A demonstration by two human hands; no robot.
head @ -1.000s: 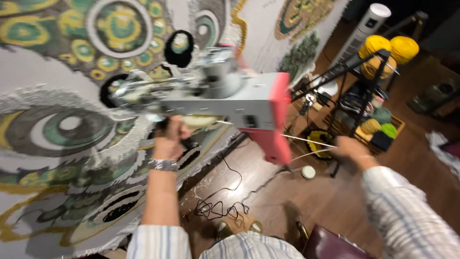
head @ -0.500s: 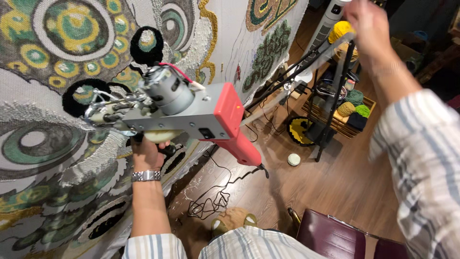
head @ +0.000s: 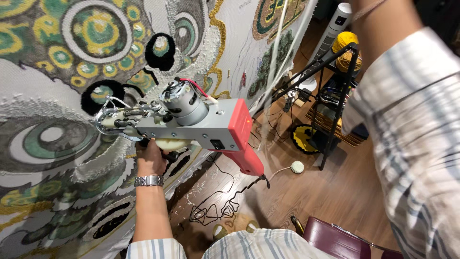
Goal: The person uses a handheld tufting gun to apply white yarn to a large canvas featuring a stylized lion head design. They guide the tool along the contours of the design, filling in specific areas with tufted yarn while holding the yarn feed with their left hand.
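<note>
The tufted rug canvas (head: pixel 57 62) with its eyes and circles fills the left. Held up just in front of it is the tufting gun (head: pixel 191 122), grey body, red rear grip. It looks heavy and rigid, best gripped by its handles. The left hand (head: pixel 151 156) is closed on the front handle beneath. The right hand is raised out of view; its state cannot be told. Yarn strands (head: pixel 278 43) hang to the gun's right.

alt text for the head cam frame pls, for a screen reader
A person's left hand holds a grey and red tufting gun from below, its tip against a hanging rug of green, yellow and black swirls. Their striped right sleeve lifts out of frame near pale yarn strands; a yarn rack stands behind.
</note>
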